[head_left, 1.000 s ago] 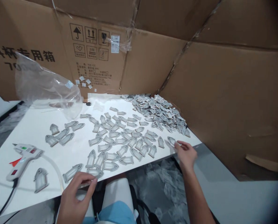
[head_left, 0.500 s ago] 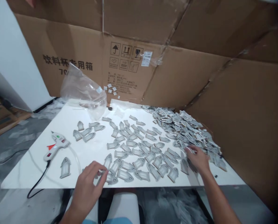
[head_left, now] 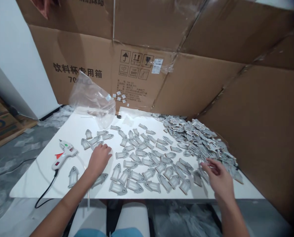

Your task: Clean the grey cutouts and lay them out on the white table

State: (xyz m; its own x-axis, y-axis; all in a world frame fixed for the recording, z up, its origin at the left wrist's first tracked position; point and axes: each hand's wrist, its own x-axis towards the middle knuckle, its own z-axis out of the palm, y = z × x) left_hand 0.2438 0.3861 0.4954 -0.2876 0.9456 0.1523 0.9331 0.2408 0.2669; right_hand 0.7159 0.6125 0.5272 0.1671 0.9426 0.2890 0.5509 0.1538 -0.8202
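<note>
Small flat grey fish-shaped pieces point(head_left: 137, 176) with pale middle panels lie spread over the white table point(head_left: 50, 182). My left hand point(head_left: 101, 158) is palm down at a small group of these pieces point(head_left: 85, 144) on the left. Its fingers bend downward, and their tips are hidden, so a grip cannot be made out. On the right, my right hand point(head_left: 218, 176) has thumb and fingertips closed at a grey fish-shaped piece point(head_left: 201, 163), beside a large heap of such pieces point(head_left: 193, 136).
A white glue gun point(head_left: 65, 154) with a black cord lies at the left. Behind stand large cardboard boxes point(head_left: 198, 79), with a clear plastic bag point(head_left: 94, 102) in front. Small square stickers point(head_left: 119, 98) cling to the cardboard. Plastic wrapping point(head_left: 181, 217) lies below the table.
My left hand has moved forward from the near table edge to the left group of pieces. My right hand has drawn slightly back from the heap. The view has shifted a little.
</note>
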